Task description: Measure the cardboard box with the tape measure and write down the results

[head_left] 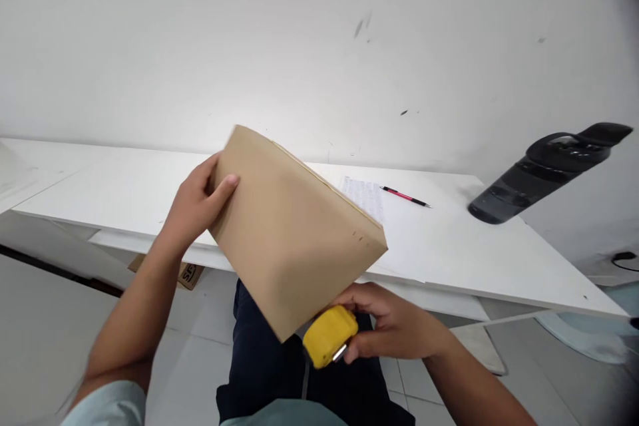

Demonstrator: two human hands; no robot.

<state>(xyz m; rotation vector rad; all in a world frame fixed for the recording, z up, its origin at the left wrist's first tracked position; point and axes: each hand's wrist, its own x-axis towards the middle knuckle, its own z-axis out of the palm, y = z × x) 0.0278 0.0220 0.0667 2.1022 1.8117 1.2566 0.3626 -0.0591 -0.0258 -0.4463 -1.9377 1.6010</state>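
Left hand (200, 203) grips the upper left edge of a flat brown cardboard box (292, 233): thumb lies on the near face, fingers wrap behind. The box is held in the air, tilted, its low corner pointing down toward the lap. It hangs in front of the near edge of the white desk (449, 246) and does not touch it.

Right hand (394, 326) sits just below and right of the box's low corner, closed around a yellow tape measure (329, 336). The metal tip shows at the case's lower side; no blade is seen drawn out. The tape measure is close under the box edge; contact cannot be told.

Judgement on handling: the box appears light, since one hand carries it by an edge without sag. Walls look stiff and smooth, faces broad, so a one-edge pinch would let it swing; opposite edges or a corner give steadier hold. Cardboard dents under hard pressure.

Beyond the left grip, on the desk: a printed sheet of paper (367, 196) and a red pen (405, 197) just right of it. Farther right, a dark handheld device (544, 170).
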